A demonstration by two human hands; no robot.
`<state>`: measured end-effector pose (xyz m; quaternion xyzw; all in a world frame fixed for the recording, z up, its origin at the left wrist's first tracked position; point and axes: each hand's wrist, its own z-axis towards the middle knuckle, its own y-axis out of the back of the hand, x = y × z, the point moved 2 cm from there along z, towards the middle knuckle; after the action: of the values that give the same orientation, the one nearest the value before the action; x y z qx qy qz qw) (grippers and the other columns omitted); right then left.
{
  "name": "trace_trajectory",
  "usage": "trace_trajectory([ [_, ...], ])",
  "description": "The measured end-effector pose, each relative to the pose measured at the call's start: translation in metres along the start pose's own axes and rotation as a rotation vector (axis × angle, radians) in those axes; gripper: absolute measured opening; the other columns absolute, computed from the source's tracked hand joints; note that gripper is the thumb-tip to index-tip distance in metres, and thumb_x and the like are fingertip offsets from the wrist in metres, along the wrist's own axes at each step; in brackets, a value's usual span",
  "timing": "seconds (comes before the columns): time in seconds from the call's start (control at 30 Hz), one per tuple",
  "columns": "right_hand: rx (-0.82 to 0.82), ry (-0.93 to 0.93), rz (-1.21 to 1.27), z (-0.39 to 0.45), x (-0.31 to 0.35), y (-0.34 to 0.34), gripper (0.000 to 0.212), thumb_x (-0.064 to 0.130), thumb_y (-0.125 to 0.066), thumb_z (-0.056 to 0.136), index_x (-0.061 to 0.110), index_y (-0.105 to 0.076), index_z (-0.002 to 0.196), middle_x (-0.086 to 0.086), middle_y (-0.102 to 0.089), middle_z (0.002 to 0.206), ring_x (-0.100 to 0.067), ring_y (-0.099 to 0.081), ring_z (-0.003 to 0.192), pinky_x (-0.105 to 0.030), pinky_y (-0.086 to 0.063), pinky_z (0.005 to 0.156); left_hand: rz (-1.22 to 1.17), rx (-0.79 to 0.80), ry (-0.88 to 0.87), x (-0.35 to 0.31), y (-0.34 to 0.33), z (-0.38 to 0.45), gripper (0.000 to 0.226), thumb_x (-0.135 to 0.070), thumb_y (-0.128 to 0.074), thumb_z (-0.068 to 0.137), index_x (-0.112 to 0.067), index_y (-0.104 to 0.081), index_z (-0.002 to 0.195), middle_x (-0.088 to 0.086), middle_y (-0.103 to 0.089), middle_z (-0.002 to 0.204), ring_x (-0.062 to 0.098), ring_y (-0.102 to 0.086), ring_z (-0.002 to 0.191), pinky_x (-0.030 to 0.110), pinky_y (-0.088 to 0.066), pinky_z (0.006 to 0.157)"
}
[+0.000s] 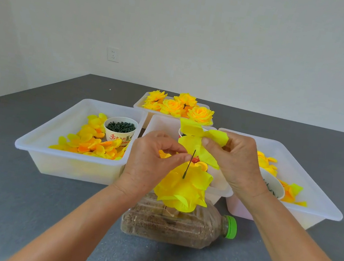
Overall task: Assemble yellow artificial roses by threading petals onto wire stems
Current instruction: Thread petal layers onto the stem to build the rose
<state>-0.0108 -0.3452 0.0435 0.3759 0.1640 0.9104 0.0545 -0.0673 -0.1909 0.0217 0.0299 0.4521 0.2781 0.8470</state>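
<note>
Yellow petal (pixel 200 144) in R hand (pixel 237 160) | L hand (pixel 151 160) pinches wire stem (pixel 189 163)

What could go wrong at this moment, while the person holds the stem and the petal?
1. The left hand only pinches the thin wire stem; it might slip or tilt.
2. The right hand grips the loose petal piece crumpled, so it might tear or thread off-centre.
3. The bottle lies on its side below and may roll.

Red Chinese chars on cup (pixel 121 137), illegible.
</note>
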Motion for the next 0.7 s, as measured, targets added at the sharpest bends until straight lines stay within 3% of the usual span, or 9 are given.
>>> trace_trajectory([
  [0.13, 0.020, -0.102, 0.124, -0.001, -0.001, -0.001, 0.020, 0.005, -0.067, 0.083, 0.024, -0.069, 0.083, 0.008, -0.069, 0.078, 0.004, -0.062, 0.064, -0.015, -0.051, 0.064, 0.018, 0.004, 0.007, -0.001, -0.002, -0.002, 0.004, -0.021, -0.078, 0.073, -0.021, -0.074, 0.073, -0.010, -0.059, 0.069, 0.001, -0.053, 0.065, 0.021, -0.046, 0.066],
  [0.27, 0.046, -0.054, 0.070, -0.003, 0.001, 0.000, 0.029, 0.002, -0.067, 0.083, 0.031, -0.066, 0.077, 0.030, -0.060, 0.057, 0.011, -0.057, 0.059, -0.004, -0.040, 0.057, -0.031, -0.018, -0.009, 0.000, 0.000, -0.005, 0.013, -0.030, -0.066, 0.076, -0.024, -0.069, 0.065, -0.011, -0.053, 0.063, 0.001, -0.050, 0.065, 0.019, -0.041, 0.063],
  [0.37, 0.040, -0.036, 0.029, -0.005, 0.004, -0.001, 0.034, 0.001, -0.068, 0.081, 0.035, -0.065, 0.077, 0.034, -0.060, 0.061, 0.012, -0.058, 0.062, -0.002, -0.039, 0.057, -0.072, -0.009, 0.003, 0.002, 0.001, -0.008, 0.010, -0.032, -0.066, 0.073, -0.027, -0.070, 0.065, -0.012, -0.055, 0.065, 0.000, -0.052, 0.066, 0.013, -0.038, 0.057],
  [0.43, 0.024, -0.023, 0.008, -0.006, 0.005, -0.001, 0.033, 0.000, -0.070, 0.079, 0.033, -0.066, 0.081, 0.034, -0.061, 0.063, 0.011, -0.057, 0.061, -0.002, -0.039, 0.057, -0.077, 0.019, 0.008, 0.002, 0.001, -0.008, 0.008, -0.031, -0.075, 0.072, -0.029, -0.071, 0.065, -0.010, -0.059, 0.068, 0.001, -0.053, 0.067, 0.023, -0.045, 0.059],
  [0.5, 0.002, -0.018, 0.009, -0.008, 0.007, -0.002, 0.026, 0.001, -0.071, 0.078, 0.027, -0.069, 0.082, 0.022, -0.064, 0.061, 0.007, -0.053, 0.056, -0.005, -0.038, 0.055, -0.053, 0.046, 0.011, 0.003, 0.000, -0.008, 0.007, -0.026, -0.080, 0.071, -0.024, -0.073, 0.069, -0.007, -0.061, 0.070, 0.005, -0.055, 0.067, 0.036, -0.051, 0.068],
  [0.57, 0.030, -0.052, -0.011, -0.008, 0.003, -0.002, 0.004, 0.008, -0.071, 0.079, 0.010, -0.072, 0.076, -0.011, -0.066, 0.065, -0.008, -0.047, 0.056, -0.027, -0.041, 0.053, -0.042, 0.052, 0.008, 0.003, 0.000, -0.008, 0.006, -0.023, -0.080, 0.071, -0.021, -0.074, 0.071, -0.004, -0.062, 0.071, 0.010, -0.055, 0.067, 0.041, -0.051, 0.069],
  [0.6, 0.027, -0.063, -0.026, -0.009, 0.002, -0.002, 0.013, 0.011, -0.071, 0.080, -0.002, -0.070, 0.077, -0.026, -0.063, 0.071, -0.019, -0.045, 0.057, -0.035, -0.042, 0.054, -0.046, 0.052, 0.006, 0.004, 0.000, -0.009, 0.006, -0.022, -0.080, 0.071, -0.021, -0.074, 0.070, -0.001, -0.063, 0.071, 0.012, -0.055, 0.067, 0.042, -0.050, 0.069],
  [0.63, 0.036, -0.075, -0.024, -0.010, 0.002, -0.002, 0.017, 0.012, -0.070, 0.081, -0.005, -0.069, 0.079, -0.029, -0.063, 0.074, -0.023, -0.047, 0.057, -0.039, -0.046, 0.057, -0.049, 0.053, 0.002, 0.004, 0.000, -0.009, 0.006, -0.022, -0.080, 0.071, -0.022, -0.074, 0.070, 0.001, -0.063, 0.071, 0.013, -0.055, 0.066, 0.043, -0.050, 0.068],
  [0.7, 0.032, -0.086, 0.027, -0.010, 0.004, -0.002, 0.008, 0.010, -0.070, 0.081, 0.017, -0.074, 0.080, -0.002, -0.072, 0.071, -0.018, -0.062, 0.063, -0.036, -0.053, 0.064, -0.044, 0.052, -0.005, 0.004, 0.000, -0.011, 0.009, -0.021, -0.080, 0.071, -0.025, -0.073, 0.068, 0.003, -0.062, 0.068, 0.012, -0.053, 0.064, 0.043, -0.049, 0.066],
])
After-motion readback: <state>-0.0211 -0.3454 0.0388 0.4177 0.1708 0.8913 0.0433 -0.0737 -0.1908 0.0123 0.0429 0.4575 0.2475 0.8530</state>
